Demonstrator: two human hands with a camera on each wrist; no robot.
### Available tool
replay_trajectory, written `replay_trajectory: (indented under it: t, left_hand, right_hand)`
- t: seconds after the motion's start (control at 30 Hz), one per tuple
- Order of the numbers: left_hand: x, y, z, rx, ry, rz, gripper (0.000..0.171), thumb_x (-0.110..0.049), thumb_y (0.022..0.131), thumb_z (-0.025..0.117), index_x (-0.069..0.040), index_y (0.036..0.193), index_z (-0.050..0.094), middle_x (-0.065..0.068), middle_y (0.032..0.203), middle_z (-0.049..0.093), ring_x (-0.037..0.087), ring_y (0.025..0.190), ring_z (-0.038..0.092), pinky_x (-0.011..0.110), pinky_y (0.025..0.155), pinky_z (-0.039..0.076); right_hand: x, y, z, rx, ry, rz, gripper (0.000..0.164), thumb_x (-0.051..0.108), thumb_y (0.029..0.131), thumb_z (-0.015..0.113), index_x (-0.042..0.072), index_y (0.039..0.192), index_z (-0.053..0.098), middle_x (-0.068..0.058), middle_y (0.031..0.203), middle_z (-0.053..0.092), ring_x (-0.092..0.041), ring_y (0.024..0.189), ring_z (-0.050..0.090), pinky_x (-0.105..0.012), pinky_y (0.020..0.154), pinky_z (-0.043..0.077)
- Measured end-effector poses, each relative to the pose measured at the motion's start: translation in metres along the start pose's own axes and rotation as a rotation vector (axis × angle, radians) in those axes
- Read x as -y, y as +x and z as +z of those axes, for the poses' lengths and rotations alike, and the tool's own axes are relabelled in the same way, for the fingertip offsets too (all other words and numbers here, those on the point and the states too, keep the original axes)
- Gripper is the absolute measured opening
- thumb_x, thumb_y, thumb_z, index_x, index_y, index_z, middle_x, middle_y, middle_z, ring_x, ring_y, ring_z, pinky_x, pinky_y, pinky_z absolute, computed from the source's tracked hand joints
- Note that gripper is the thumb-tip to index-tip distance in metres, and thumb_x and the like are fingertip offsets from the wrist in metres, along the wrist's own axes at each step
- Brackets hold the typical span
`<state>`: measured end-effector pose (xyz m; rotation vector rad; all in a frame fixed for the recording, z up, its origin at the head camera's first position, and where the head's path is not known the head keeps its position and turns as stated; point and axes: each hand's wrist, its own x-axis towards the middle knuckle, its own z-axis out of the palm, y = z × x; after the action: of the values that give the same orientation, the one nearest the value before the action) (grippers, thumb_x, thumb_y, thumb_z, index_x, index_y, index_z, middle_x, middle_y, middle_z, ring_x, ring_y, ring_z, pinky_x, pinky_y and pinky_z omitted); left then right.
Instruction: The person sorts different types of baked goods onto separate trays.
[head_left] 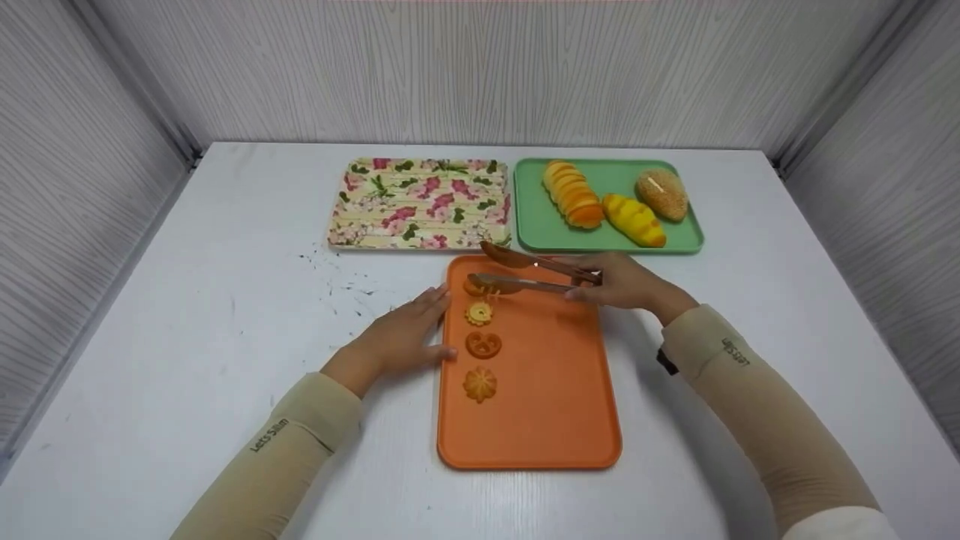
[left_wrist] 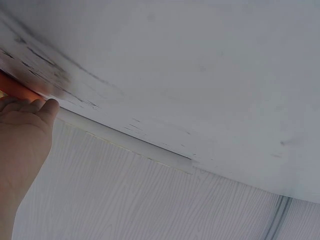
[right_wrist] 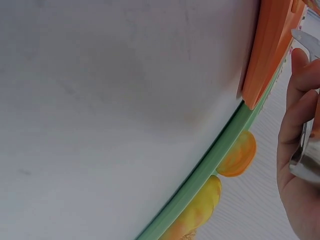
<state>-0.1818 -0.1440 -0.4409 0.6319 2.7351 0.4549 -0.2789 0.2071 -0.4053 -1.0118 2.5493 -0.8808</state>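
Observation:
My right hand grips a pair of tongs with metal arms and brown tips, which stand apart. One tip overlaps the farthest cookie on an orange tray, partly hiding it; the other lies over the tray's far edge. Below that cookie, a scalloped round cookie, a pretzel-shaped cookie and a flower-shaped cookie line up along the tray's left side. With fingers extended, my left hand touches the tray's left rim. The right wrist view shows the tongs' metal inside my curled fingers.
Behind the orange tray lies a floral tray. To its right, a green tray bears a long segmented bread, a yellow bread and a seeded bun. Wood-grain panels enclose the white table.

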Motion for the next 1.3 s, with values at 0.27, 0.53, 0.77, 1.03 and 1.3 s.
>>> replay_trajectory:
  t: [0.27, 0.53, 0.77, 1.03, 1.3]
  left_hand:
    - [0.002, 0.001, 0.001, -0.006, 0.004, 0.004, 0.091, -0.063, 0.089, 0.050, -0.012, 0.154, 0.011, 0.000, 0.159, 0.002, 0.021, 0.144, 0.006, 0.043, 0.113, 0.017]
    - [0.001, 0.000, -0.001, -0.003, -0.006, 0.008, 0.091, -0.062, 0.089, 0.050, -0.012, 0.154, 0.011, 0.002, 0.159, 0.003, 0.022, 0.144, 0.007, 0.044, 0.113, 0.018]
    - [0.001, -0.001, -0.001, -0.002, -0.014, 0.024, 0.090, -0.061, 0.090, 0.051, -0.011, 0.154, 0.011, 0.002, 0.159, 0.004, 0.022, 0.144, 0.008, 0.043, 0.113, 0.018]
    - [0.001, 0.000, -0.002, 0.001, -0.012, 0.021, 0.091, -0.061, 0.089, 0.051, -0.011, 0.154, 0.011, 0.002, 0.159, 0.003, 0.022, 0.144, 0.007, 0.042, 0.113, 0.017]
    - [0.001, 0.000, -0.002, 0.004, -0.016, 0.019, 0.090, -0.060, 0.090, 0.051, -0.012, 0.154, 0.010, 0.001, 0.159, 0.003, 0.022, 0.144, 0.007, 0.043, 0.113, 0.017]
  right_hand:
    - [0.006, 0.007, 0.003, 0.021, -0.025, 0.019, 0.030, 0.036, 0.086, 0.071, 0.011, 0.102, 0.071, -0.001, 0.081, 0.061, -0.018, 0.064, 0.046, -0.033, 0.057, 0.039]
    - [0.010, 0.011, 0.006, 0.041, -0.010, 0.030, 0.029, 0.032, 0.087, 0.070, 0.015, 0.110, 0.070, 0.001, 0.082, 0.063, -0.017, 0.061, 0.044, -0.034, 0.057, 0.037]
    - [0.013, 0.012, 0.008, 0.049, -0.005, 0.019, 0.026, 0.030, 0.089, 0.069, 0.015, 0.109, 0.070, 0.000, 0.076, 0.061, -0.016, 0.054, 0.040, -0.032, 0.050, 0.034]
    - [0.014, 0.014, 0.009, 0.048, -0.022, 0.021, 0.024, 0.028, 0.090, 0.068, 0.017, 0.111, 0.071, 0.000, 0.071, 0.059, -0.016, 0.052, 0.039, -0.032, 0.050, 0.034]
    - [0.017, 0.013, 0.011, 0.039, -0.051, 0.013, 0.021, 0.029, 0.089, 0.069, 0.016, 0.105, 0.072, 0.000, 0.065, 0.053, -0.014, 0.051, 0.036, -0.032, 0.050, 0.031]
